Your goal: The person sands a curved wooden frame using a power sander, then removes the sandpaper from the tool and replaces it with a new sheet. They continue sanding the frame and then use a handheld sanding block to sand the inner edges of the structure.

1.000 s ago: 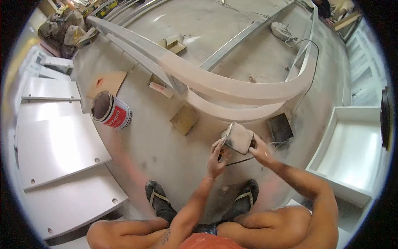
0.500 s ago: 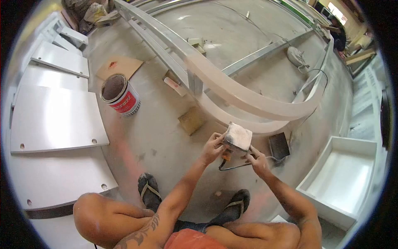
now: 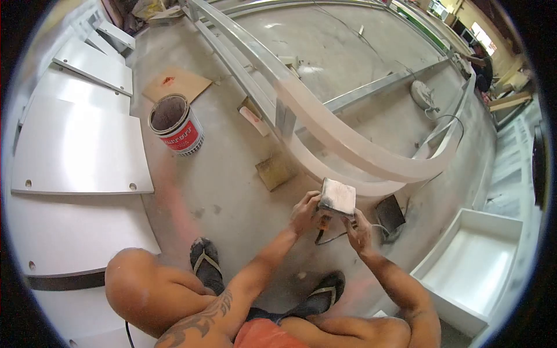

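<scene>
A dusty, square-padded power sander [image 3: 338,197] is held between both hands, its pale pad face turned up. My left hand [image 3: 305,213] grips its left side, with fingers closed at the edge. On its right side my right hand [image 3: 360,231] is closed around the lower right corner. An orange part and a black cord show beneath the sander. Just beyond it curves the pale, coated lower band of a metal frame [image 3: 371,187]; the sander appears close to it, but whether they touch cannot be told.
A red-labelled can [image 3: 184,136] and cardboard [image 3: 196,87] lie left. White panels [image 3: 81,151] line the far left. A dark block [image 3: 390,213] and white tray [image 3: 513,229] are right. A crouching person [image 3: 483,66] is at the back right.
The view has shifted slightly. Both hands still hold the sander, whose pad is now tilted differently and faces the camera more.
</scene>
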`<action>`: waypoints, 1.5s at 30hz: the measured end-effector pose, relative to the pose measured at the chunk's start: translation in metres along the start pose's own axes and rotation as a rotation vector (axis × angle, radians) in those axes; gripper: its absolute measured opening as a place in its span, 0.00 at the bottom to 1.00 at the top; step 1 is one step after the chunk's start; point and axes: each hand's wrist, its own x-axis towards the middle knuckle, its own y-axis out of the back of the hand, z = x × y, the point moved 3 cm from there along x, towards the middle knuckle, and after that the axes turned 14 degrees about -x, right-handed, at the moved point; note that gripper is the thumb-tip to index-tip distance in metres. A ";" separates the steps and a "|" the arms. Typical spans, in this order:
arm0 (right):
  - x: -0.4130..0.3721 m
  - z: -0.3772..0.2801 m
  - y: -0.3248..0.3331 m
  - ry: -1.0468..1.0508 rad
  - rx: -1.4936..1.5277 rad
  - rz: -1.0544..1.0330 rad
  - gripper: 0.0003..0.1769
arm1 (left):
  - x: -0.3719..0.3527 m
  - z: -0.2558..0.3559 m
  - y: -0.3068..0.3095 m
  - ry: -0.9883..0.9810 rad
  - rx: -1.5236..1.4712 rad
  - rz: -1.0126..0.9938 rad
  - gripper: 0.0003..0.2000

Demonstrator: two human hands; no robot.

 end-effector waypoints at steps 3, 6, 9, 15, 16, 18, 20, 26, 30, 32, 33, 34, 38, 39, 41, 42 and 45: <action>0.000 -0.006 0.001 -0.017 0.018 -0.025 0.20 | 0.007 0.004 0.003 -0.121 0.127 0.026 0.22; 0.003 -0.001 0.001 -0.036 -0.113 -0.052 0.16 | 0.017 0.006 -0.001 -0.138 0.131 0.051 0.20; 0.005 0.008 -0.007 -0.067 0.003 -0.050 0.16 | 0.024 0.005 -0.001 -0.129 0.108 0.043 0.18; -0.001 0.023 -0.021 -0.187 0.095 -0.124 0.19 | 0.022 0.001 -0.009 -0.130 0.076 0.058 0.18; -0.003 0.022 -0.021 -0.146 0.074 -0.096 0.18 | 0.021 0.001 -0.010 -0.127 0.071 0.049 0.18; -0.002 0.018 -0.019 -0.113 0.050 -0.068 0.17 | 0.021 0.001 -0.011 -0.138 0.063 0.110 0.15; 0.003 0.008 -0.015 -0.149 0.218 -0.099 0.17 | 0.022 0.002 -0.010 -0.156 0.062 0.138 0.14; 0.002 -0.005 -0.031 -0.193 0.304 -0.070 0.12 | 0.008 0.008 0.005 -0.076 0.124 0.227 0.14; 0.008 0.012 -0.018 -0.053 0.120 -0.272 0.18 | 0.007 0.008 0.023 -0.026 0.043 0.033 0.11; 0.009 0.009 0.003 -0.094 -0.112 -0.073 0.27 | 0.013 0.011 0.026 -0.046 -0.010 -0.066 0.11; 0.009 0.002 0.011 -0.105 -0.059 -0.084 0.35 | 0.013 0.009 0.023 -0.076 -0.029 -0.123 0.09; 0.011 0.001 0.014 -0.121 -0.063 -0.077 0.35 | 0.013 0.010 0.019 -0.105 -0.055 -0.188 0.08; 0.024 -0.026 0.047 0.209 -0.295 0.158 0.29 | 0.008 0.006 0.016 -0.028 -0.024 -0.306 0.08; 0.033 -0.032 0.055 0.265 -0.267 0.184 0.25 | 0.010 0.008 0.013 -0.028 -0.045 -0.272 0.09; 0.044 -0.023 0.058 0.291 -0.232 0.061 0.20 | 0.016 0.017 0.015 0.008 -0.037 -0.280 0.09; 0.050 -0.019 0.057 0.340 -0.188 -0.070 0.15 | 0.018 0.019 0.015 0.000 -0.040 -0.303 0.09; 0.080 0.003 0.064 0.167 -0.043 0.138 0.09 | 0.013 0.017 0.016 0.036 0.041 -0.344 0.06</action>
